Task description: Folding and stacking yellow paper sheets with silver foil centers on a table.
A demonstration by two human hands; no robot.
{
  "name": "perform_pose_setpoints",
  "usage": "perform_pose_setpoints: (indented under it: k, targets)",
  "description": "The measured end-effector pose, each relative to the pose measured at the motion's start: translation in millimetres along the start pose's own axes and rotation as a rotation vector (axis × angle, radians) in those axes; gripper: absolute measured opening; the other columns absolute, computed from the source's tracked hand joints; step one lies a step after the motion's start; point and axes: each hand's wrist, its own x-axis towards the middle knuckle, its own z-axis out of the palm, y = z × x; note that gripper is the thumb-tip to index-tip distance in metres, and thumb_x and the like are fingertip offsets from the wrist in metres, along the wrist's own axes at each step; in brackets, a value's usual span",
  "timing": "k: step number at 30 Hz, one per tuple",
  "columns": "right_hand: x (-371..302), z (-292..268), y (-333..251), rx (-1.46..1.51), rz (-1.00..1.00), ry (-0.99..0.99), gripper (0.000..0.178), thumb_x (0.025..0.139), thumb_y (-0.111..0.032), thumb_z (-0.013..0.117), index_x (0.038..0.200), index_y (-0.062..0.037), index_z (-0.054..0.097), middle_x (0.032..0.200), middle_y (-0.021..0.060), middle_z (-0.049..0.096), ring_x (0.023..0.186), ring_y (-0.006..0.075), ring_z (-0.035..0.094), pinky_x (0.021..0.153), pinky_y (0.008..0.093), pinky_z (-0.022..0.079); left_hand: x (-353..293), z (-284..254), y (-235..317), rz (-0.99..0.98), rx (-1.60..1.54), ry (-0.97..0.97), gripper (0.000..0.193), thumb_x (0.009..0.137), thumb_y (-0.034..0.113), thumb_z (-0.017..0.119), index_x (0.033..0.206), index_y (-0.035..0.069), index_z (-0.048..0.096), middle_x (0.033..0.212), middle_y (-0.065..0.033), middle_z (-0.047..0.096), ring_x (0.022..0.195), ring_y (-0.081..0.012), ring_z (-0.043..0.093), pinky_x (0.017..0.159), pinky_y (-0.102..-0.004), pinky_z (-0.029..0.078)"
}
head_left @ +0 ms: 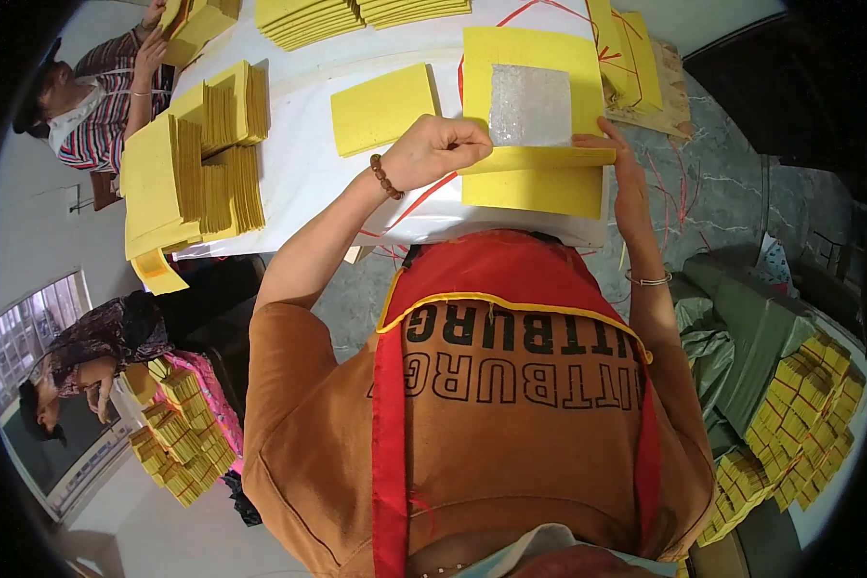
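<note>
A large yellow paper sheet (491, 197) lies at the table's near edge, with a silvery rectangle (530, 101) on its far part. Across it runs a folded strip of yellow paper (539, 160), below the silvery patch. My left hand (429, 152), wearing a beaded bracelet, is closed, its thumb and finger pinching the strip's left end. At the other end, my right hand (621, 159) grips the strip, one finger along its upper edge and another raised a little. To the left lies a flat yellow paper stack (383, 109).
Folded yellow bundles (178, 183) fill the table's left side; more stacks (308, 19) stand at the far edge. Red ties bind a yellow bundle (636, 63) at the far right. A co-worker (106, 96) handles yellow paper at the left. Another person (96, 356) is lower left.
</note>
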Motion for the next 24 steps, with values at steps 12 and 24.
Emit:
perform_pose_setpoints:
  k: [12, 24]
  targets:
    - [0.0, 0.0, 0.5, -0.069, -0.023, -0.044, 0.041, 0.07, -0.008, 0.071, 0.11, -0.0075, 0.062, 0.121, 0.0043, 0.057, 0.132, 0.0261, 0.032, 0.105, 0.0382, 0.029, 1.8, 0.6, -5.9, -0.024, -0.079, 0.026, 0.016, 0.088, 0.015, 0.057, 0.085, 0.0, 0.063, 0.069, 0.0032, 0.057, 0.064, -0.003, 0.047, 0.057, -0.0205, 0.039]
    - [0.4, 2.9, 0.8, -0.188, -0.081, -0.028, 0.035, 0.074, -0.008, 0.069, 0.108, -0.0102, 0.061, 0.118, 0.0007, 0.059, 0.13, 0.0277, 0.033, 0.105, 0.0396, 0.029, 0.6, -2.0, -11.6, -0.017, -0.106, -0.03, 0.015, 0.09, 0.012, 0.056, 0.092, -0.001, 0.064, 0.076, 0.0032, 0.06, 0.07, -0.0021, 0.051, 0.064, -0.0188, 0.042]
